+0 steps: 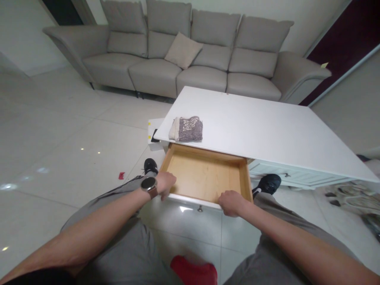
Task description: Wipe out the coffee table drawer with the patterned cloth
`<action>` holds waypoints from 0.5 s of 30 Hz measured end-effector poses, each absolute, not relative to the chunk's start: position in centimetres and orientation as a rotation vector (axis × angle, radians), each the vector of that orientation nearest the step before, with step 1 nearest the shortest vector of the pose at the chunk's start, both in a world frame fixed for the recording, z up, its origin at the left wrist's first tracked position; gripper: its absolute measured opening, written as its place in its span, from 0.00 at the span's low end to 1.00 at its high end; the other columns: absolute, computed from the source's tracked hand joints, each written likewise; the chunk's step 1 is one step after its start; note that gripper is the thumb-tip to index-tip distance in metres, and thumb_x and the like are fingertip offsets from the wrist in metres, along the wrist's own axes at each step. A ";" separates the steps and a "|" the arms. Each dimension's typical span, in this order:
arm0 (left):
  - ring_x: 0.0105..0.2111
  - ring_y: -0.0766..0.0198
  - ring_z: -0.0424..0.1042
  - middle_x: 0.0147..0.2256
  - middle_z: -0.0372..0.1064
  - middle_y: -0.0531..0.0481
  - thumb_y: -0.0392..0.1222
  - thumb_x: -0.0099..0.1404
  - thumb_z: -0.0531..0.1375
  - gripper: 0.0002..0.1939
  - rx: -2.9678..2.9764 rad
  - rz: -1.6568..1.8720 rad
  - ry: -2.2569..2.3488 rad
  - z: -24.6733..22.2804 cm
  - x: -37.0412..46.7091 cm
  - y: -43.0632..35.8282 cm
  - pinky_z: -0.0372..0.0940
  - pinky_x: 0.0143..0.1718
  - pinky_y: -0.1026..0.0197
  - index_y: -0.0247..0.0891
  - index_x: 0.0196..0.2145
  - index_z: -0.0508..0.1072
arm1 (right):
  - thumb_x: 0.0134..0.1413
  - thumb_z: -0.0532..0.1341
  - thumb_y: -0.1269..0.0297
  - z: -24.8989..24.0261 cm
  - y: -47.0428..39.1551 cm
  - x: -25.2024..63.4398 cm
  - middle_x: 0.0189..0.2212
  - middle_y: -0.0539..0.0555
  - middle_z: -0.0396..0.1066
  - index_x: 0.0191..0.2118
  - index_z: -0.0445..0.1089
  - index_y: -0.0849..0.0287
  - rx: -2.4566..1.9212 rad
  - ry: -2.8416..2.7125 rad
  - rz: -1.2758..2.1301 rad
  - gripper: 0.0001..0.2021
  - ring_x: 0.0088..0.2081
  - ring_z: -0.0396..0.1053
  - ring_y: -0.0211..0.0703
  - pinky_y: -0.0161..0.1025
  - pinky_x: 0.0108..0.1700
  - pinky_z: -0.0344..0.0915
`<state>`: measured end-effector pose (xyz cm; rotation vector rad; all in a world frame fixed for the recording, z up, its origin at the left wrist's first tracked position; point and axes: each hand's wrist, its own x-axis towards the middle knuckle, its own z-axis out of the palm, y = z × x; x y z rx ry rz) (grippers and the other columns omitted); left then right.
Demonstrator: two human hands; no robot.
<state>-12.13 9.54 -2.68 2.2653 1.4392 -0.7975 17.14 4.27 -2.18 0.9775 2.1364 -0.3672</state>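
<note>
A wooden drawer (204, 172) with a white front is pulled out of the white table. My left hand (166, 183), a watch on its wrist, is closed over the left end of the drawer's front edge. Toward the right end of that same edge, my right hand (231, 202) grips with curled fingers. Between the two hands a small metal knob (200, 208) sticks out from the drawer front. On the tabletop, just behind the drawer's left side, lies a folded grey and cream cloth item (187, 129) with a light pattern. Nothing lies on the visible drawer bottom.
The white table (252, 122) stretches to the right, with a second closed drawer (285, 174) below. A grey sofa (154, 77) with a beige cushion (183, 50) stands behind. A white box (154, 136) is beside the table's left end. Something red (196, 271) is below me.
</note>
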 end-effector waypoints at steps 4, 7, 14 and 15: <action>0.33 0.47 0.80 0.29 0.80 0.39 0.39 0.31 0.81 0.20 2.139 -0.829 1.393 -2.1 -12.2 10.6 0.72 0.36 0.54 0.34 0.22 0.78 | 0.59 0.60 0.75 -2.5 3.8 17.3 0.46 0.73 0.80 0.50 0.81 0.69 0.998 2.159 -0.355 0.17 0.51 0.79 0.63 0.50 0.49 0.74; 0.28 0.57 0.76 0.25 0.78 0.47 0.45 0.42 0.79 0.16 2.059 -0.683 1.205 -0.8 -12.0 12.2 0.67 0.31 0.60 0.37 0.21 0.77 | 0.59 0.60 0.76 -2.7 3.8 17.3 0.45 0.73 0.80 0.50 0.81 0.69 1.019 2.162 -0.334 0.17 0.50 0.79 0.62 0.49 0.49 0.75; 0.34 0.59 0.77 0.31 0.81 0.48 0.42 0.62 0.68 0.05 2.404 -0.098 1.357 1.8 -10.9 16.8 0.63 0.36 0.62 0.41 0.29 0.82 | 0.58 0.61 0.74 -2.1 3.8 17.1 0.45 0.74 0.80 0.50 0.82 0.68 1.036 2.164 -0.362 0.17 0.51 0.79 0.64 0.50 0.49 0.74; 0.35 0.59 0.77 0.33 0.82 0.48 0.41 0.64 0.66 0.06 2.414 -0.060 1.356 1.9 -10.7 17.4 0.63 0.36 0.62 0.41 0.30 0.82 | 0.58 0.61 0.74 -2.0 3.8 17.1 0.45 0.74 0.80 0.50 0.82 0.68 1.036 2.164 -0.365 0.17 0.50 0.79 0.64 0.50 0.48 0.74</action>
